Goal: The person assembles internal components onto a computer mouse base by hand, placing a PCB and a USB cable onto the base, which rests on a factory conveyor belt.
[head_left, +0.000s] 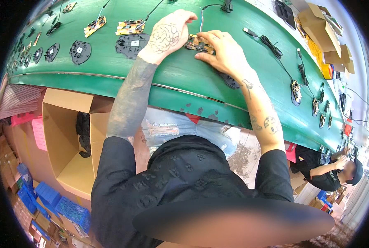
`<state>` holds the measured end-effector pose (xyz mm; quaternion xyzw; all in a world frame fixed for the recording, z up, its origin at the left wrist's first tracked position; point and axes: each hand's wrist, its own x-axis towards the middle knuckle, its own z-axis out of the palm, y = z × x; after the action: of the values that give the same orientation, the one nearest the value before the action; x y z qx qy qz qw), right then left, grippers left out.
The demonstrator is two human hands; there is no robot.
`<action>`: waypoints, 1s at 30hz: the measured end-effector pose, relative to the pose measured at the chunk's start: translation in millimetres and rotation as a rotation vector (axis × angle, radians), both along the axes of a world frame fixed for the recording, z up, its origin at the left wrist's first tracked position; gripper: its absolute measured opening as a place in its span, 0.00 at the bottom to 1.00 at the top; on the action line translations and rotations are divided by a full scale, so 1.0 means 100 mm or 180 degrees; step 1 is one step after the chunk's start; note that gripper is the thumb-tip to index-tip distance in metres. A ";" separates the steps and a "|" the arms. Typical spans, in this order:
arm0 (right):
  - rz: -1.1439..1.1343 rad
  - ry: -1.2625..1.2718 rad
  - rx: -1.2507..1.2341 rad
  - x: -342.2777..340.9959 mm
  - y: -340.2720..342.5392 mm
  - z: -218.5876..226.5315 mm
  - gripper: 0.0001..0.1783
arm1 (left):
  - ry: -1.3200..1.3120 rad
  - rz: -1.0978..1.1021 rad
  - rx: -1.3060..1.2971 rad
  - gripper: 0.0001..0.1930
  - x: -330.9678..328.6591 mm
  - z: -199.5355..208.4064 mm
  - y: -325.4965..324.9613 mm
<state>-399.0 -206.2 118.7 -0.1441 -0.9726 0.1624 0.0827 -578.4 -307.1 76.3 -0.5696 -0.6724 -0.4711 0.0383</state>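
A small tan circuit board [199,44] with dark components lies on the green work surface between my hands. My right hand [224,51] grips it at its right end, thumb on the near side and fingers over the far side. A thin cable runs from the board's far edge. Beside its left end is my left hand [166,35], back up, fingers loosely bent and apart from the board, with nothing visible in them. Partly under my right wrist sits a black plastic base [229,80]. Another black base [130,44] and a wired circuit board [130,27] lie left of my left hand.
More black bases [80,52] and boards line the green conveyor belt [106,62] to the left. Coiled black cables [271,45] lie on the right. An open cardboard box [68,140] stands below the belt's edge. Another person [329,169] works at far right.
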 end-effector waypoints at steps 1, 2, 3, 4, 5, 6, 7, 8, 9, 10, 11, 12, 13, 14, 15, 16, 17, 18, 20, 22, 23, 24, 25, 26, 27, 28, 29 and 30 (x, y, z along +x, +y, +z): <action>0.0026 -0.0061 0.0089 -0.05 0.03 -0.01 0.23 | -0.0001 -0.0007 -0.0008 0.11 0.01 -0.01 0.04; 0.0175 0.0054 -0.0092 -0.06 0.13 -0.03 0.20 | -0.0338 -0.0377 0.0232 0.10 0.07 0.07 0.07; 0.0305 0.0159 -0.0279 -0.01 0.22 -0.01 0.17 | -0.0692 -0.0758 0.0467 0.09 0.15 0.17 0.08; 0.0074 0.0380 -0.0584 0.06 0.21 0.08 0.15 | -0.1930 -0.1161 0.0244 0.07 0.28 0.29 0.04; -0.0158 0.0175 -0.1137 0.13 0.24 0.21 0.14 | -0.1981 -0.1170 0.0197 0.07 0.28 0.32 -0.01; -0.0072 0.0633 -0.1781 0.26 0.31 0.19 0.15 | -0.1853 -0.1508 0.0155 0.13 0.30 0.32 -0.01; 0.0003 0.1112 -0.2411 0.40 0.41 0.16 0.15 | -0.1723 -0.1849 0.0120 0.20 0.32 0.34 0.00; 0.0015 0.1403 -0.3135 0.59 0.58 0.10 0.16 | -0.1362 -0.2548 0.0022 0.17 0.28 0.45 0.10; 0.0051 0.1708 -0.3871 0.68 0.64 0.10 0.17 | -0.1382 -0.2570 0.0008 0.17 0.32 0.37 0.11; -0.0140 0.1682 -0.3835 0.78 0.67 0.10 0.18 | -0.0413 -0.1912 0.0215 0.12 0.40 0.25 0.11; -0.0199 0.1707 -0.3815 0.85 0.67 0.11 0.18 | 0.0538 -0.1267 0.0436 0.07 0.48 0.20 0.13; -0.0227 0.1603 -0.3725 0.90 0.67 0.12 0.17 | 0.0583 -0.1180 0.0540 0.07 0.53 0.17 0.17; -0.0253 0.1503 -0.3635 0.95 0.67 0.13 0.16 | 0.0579 -0.1238 0.0551 0.07 0.55 0.15 0.21; -0.0395 0.1316 -0.3713 0.95 0.66 0.08 0.17 | 0.0730 -0.1186 0.0497 0.06 0.56 0.15 0.18; -0.0636 0.1310 -0.3650 0.98 0.59 0.02 0.18 | 0.0887 -0.1138 0.0445 0.06 0.56 0.16 0.16; -0.0805 0.1398 -0.3745 0.97 0.55 -0.03 0.18 | 0.0923 -0.1156 0.0399 0.06 0.56 0.17 0.14; -0.0989 0.1501 -0.3814 0.99 0.54 -0.07 0.18 | 0.0991 -0.1215 0.0362 0.05 0.56 0.23 0.14; -0.0996 0.1565 -0.3836 1.01 0.55 -0.07 0.18 | 0.1064 -0.1278 0.0324 0.05 0.55 0.27 0.15; -0.1555 0.1401 -0.3700 1.07 0.58 -0.06 0.18 | 0.0911 -0.1418 0.0138 0.05 0.55 0.24 0.14; -0.1586 0.1316 -0.3736 1.05 0.60 -0.09 0.18 | 0.0759 -0.1566 -0.0064 0.05 0.55 0.22 0.11; -0.1602 0.1134 -0.3740 1.03 0.60 -0.09 0.19 | 0.0701 -0.1478 -0.0278 0.05 0.58 0.24 0.06; -0.1699 0.0981 -0.3607 1.02 0.58 -0.02 0.19 | 0.0642 -0.1396 -0.0478 0.05 0.61 0.24 0.05; -0.1740 0.1028 -0.3636 1.00 0.55 -0.04 0.19 | 0.0666 -0.1453 -0.0506 0.05 0.64 0.24 0.04; -0.1681 0.1233 -0.3458 0.98 0.54 -0.06 0.19 | 0.0568 -0.1258 -0.0632 0.05 0.67 0.26 0.05; -0.1623 0.1427 -0.3273 0.98 0.53 -0.08 0.21 | 0.0470 -0.1058 -0.0756 0.06 0.68 0.26 0.07; -0.1671 0.1468 -0.3292 0.99 0.54 -0.09 0.21 | 0.0428 -0.1056 -0.0802 0.06 0.66 0.22 0.09; -0.1691 0.1650 -0.2405 0.99 0.54 -0.09 0.18 | 0.0445 -0.1097 -0.0819 0.06 0.66 0.20 0.11; -0.1694 0.1789 -0.1513 0.99 0.55 -0.09 0.16 | 0.0417 -0.1091 -0.0824 0.05 0.66 0.19 0.12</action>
<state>-300.0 -151.0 109.4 -0.3543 -0.7773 0.3871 0.3471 -512.4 -295.1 95.3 -0.7051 -0.6167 -0.3425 -0.0722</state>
